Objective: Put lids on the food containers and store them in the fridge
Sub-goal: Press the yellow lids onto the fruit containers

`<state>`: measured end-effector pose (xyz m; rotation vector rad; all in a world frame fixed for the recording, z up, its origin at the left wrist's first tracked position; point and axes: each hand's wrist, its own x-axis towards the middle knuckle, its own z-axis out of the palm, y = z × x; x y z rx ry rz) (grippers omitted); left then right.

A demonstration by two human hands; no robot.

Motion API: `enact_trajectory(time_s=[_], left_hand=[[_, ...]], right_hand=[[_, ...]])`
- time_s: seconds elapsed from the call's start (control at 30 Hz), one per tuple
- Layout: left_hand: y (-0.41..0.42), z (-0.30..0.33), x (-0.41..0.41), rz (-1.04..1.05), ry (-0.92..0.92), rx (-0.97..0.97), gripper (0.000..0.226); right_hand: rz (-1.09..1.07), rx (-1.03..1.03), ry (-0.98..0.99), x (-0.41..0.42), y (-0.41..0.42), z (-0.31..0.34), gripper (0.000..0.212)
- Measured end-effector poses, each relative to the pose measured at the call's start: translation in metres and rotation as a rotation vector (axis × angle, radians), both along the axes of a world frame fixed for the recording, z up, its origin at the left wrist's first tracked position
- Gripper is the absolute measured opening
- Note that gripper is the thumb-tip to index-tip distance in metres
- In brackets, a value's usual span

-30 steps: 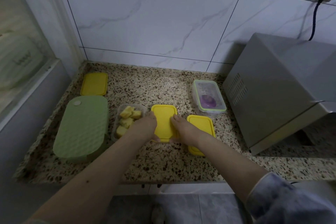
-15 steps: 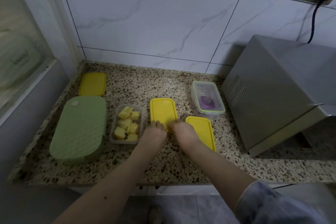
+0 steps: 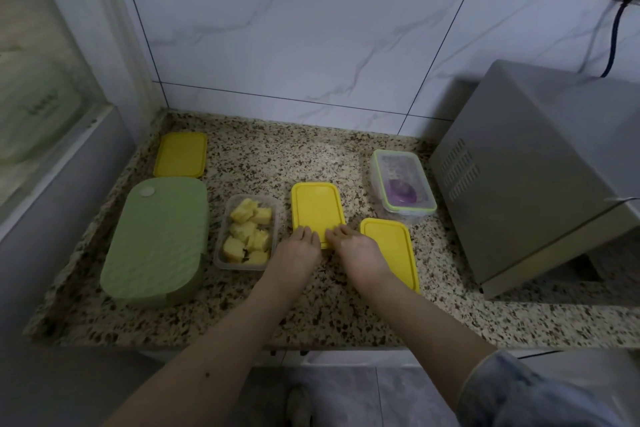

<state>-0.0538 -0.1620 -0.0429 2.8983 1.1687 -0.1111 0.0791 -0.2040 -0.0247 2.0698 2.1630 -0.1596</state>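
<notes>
On the counter, both hands' straight fingers [image 3: 304, 234] press the yellow rectangular lid [image 3: 316, 210].

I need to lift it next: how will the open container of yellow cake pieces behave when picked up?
The open container of cake pieces looks thin clear plastic, so its walls may flex under a squeeze. Its load is spongy chunks, probably light. It has no lid, so tilting could spill pieces; its low, flat shape should resist tipping.
</notes>
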Motion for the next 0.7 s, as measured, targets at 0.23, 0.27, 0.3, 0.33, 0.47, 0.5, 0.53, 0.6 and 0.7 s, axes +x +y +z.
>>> enact_trajectory(time_s=[0.23, 0.27, 0.3, 0.33, 0.47, 0.5, 0.53, 0.6, 0.7], left_hand=[[0.011, 0.004, -0.005, -0.043, 0.031, -0.030, 0.059], [0.013, 0.004, -0.004, -0.039, 0.035, -0.041, 0.061], [0.017, 0.006, -0.004, -0.033, 0.034, -0.051, 0.060], [0.021, 0.010, -0.005, -0.023, 0.035, -0.065, 0.058], [0.044, 0.026, -0.015, 0.060, -0.038, -0.058, 0.054], [0.050, 0.030, -0.020, 0.076, -0.060, -0.040, 0.054], [0.056, 0.033, -0.024, 0.091, -0.081, -0.033, 0.053], [0.068, 0.040, -0.032, 0.123, -0.141, -0.009, 0.048], [0.084, 0.052, -0.039, 0.164, -0.185, 0.012, 0.050]], right_hand=[[-0.064, 0.040, 0.000, -0.002, 0.006, 0.001, 0.042], [-0.073, 0.045, -0.007, -0.002, 0.007, 0.002, 0.038], [-0.079, 0.053, -0.018, -0.003, 0.010, 0.005, 0.034], [-0.083, 0.052, -0.037, -0.003, 0.011, 0.009, 0.031], [-0.086, -0.029, -0.136, -0.004, 0.027, 0.028, 0.038], [-0.085, -0.034, -0.149, -0.004, 0.033, 0.032, 0.040], [-0.090, -0.037, -0.149, -0.005, 0.040, 0.036, 0.042], [-0.110, -0.029, -0.110, -0.008, 0.053, 0.043, 0.044], [-0.106, 0.005, -0.060, -0.017, 0.073, 0.052, 0.043]])
